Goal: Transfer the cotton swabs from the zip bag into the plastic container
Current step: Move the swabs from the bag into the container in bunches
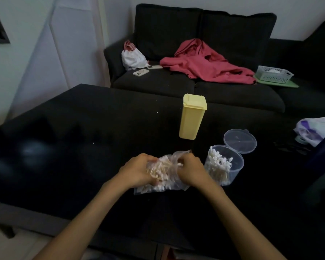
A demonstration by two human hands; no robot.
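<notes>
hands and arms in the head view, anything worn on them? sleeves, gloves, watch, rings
Nothing worn that shows. The left hand and right hand are bare, without gloves, and both forearms are uncovered all the way to the bottom edge of the picture, with no sleeve, watch or bracelet. The light is too dim to rule out a thin ring.

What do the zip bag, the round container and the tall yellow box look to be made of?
Zip bag: thin clear plastic film, going by how it crumples and the swabs show through. Round container: stiffer, clear, glossy plastic, probably moulded; its hinged lid stands open. Yellow box: opaque plastic with a smooth, fairly matte look.
</notes>
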